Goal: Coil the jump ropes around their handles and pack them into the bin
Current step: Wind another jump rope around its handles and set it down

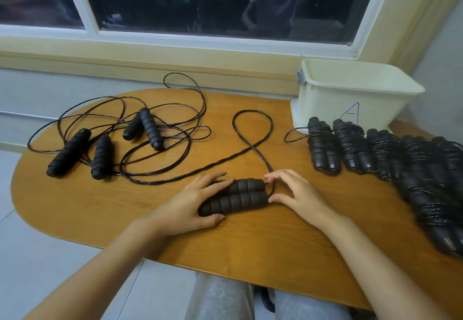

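Two black handles lie side by side at the centre of the table, between the hands. Left hand grips their 9 o'clock end; right hand pinches the cord at their 3 o'clock end. Bin at 2 o'clock, coiled ropes at 3, loose ropes at 10
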